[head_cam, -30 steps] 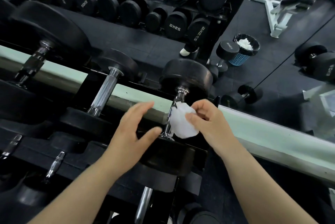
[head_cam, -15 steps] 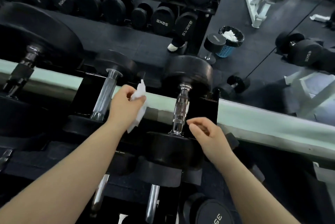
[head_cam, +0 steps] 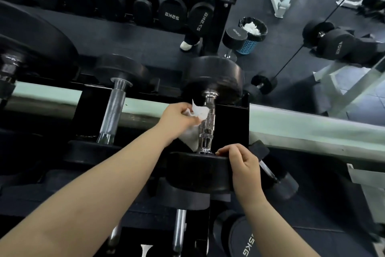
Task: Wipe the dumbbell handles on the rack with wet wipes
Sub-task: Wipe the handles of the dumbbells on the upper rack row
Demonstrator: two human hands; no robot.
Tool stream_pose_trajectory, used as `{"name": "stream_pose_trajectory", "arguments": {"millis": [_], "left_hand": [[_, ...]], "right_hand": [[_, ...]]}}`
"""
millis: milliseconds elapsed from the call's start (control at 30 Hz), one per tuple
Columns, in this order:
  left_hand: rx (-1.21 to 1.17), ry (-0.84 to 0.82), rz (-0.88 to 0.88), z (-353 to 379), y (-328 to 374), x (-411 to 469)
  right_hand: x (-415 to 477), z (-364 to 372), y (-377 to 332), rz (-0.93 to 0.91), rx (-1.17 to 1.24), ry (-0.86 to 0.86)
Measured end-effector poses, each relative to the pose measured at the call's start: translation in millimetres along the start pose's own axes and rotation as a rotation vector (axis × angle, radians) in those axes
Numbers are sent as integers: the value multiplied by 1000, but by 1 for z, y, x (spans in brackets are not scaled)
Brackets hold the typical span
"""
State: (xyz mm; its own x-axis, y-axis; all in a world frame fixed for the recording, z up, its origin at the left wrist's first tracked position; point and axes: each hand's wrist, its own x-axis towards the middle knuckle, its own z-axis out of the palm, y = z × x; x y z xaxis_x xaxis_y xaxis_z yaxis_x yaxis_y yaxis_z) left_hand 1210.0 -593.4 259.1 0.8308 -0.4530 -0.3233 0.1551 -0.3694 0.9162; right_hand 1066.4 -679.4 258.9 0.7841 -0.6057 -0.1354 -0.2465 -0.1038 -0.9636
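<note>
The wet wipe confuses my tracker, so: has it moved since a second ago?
Yes. The wet wipe shifted leftward: then bunched over the chrome handle in the right hand, now held by the left hand against that handle's left side.
</note>
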Motion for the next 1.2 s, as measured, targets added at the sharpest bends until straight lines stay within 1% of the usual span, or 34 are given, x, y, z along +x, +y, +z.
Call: {"name": "stream_pose_trajectory", "arguments": {"millis": [100, 133, 167, 233, 267, 300, 367, 467, 533, 600, 667, 700, 733, 800, 833, 867, 967, 1000, 1067, 1100, 1133, 1200], "left_hand": [[122, -136, 17, -8, -8, -14], [131, -134, 28, -10, -11, -17], [115, -88, 32, -11, -12, -17], [44, 72, 34, -13, -14, -11], [23, 124, 49, -12, -12, -6], [20, 136, 69, -10, -10, -3], [56, 82, 101, -4, -6, 0], [121, -5, 53, 2, -11, -4], [35, -73, -25, 3, -18, -6], [-206, -105, -137, 2, -21, -4], [-497, -62, -270, -1, -20, 3], [-594, -32, -321, -2, -17, 7], [-631, -5, -357, -3, -15, 12], [-675, 17, -384, -1, -10, 18], [-706, -2, -385, 0, -8, 17], [-732, -35, -380, 0, -7, 14], [-819, -252, -361, -6, -3, 3], [-860, -298, -369, -9, -4, 4], [-914, -326, -432, -11, -6, 8], [-891, -322, -442, -9, -5, 10], [-811, -290, -421, -6, -8, 13], [-660, -219, -341, -2, -13, 13]], "right_hand": [[1, 0, 2, -3, 3, -2], [1, 0, 2, -2, 1, -5], [2, 0, 2, -3, 0, -10], [2, 0, 3, -5, 0, -14], [2, 0, 3, -9, -3, -13], [2, 0, 4, -13, -5, -11], [2, -1, 5, -15, -2, -11], [2, -1, 5, -13, 3, -22], [3, -1, 5, -17, 12, -20], [3, -1, 5, -22, 11, -20], [3, -1, 5, -23, 10, -23], [3, -1, 4, -20, 10, -22], [3, -2, 4, -17, 11, -21], [3, -1, 4, -15, 10, -17], [3, -1, 4, -15, 9, -15], [3, -1, 4, -14, 10, -14], [2, -1, 4, -12, 13, -13], [2, -1, 4, -11, 15, -13], [2, -1, 5, -11, 13, -13], [3, -1, 5, -13, 12, -14], [2, -1, 5, -12, 13, -15], [2, -1, 5, -7, 19, -17]]}}
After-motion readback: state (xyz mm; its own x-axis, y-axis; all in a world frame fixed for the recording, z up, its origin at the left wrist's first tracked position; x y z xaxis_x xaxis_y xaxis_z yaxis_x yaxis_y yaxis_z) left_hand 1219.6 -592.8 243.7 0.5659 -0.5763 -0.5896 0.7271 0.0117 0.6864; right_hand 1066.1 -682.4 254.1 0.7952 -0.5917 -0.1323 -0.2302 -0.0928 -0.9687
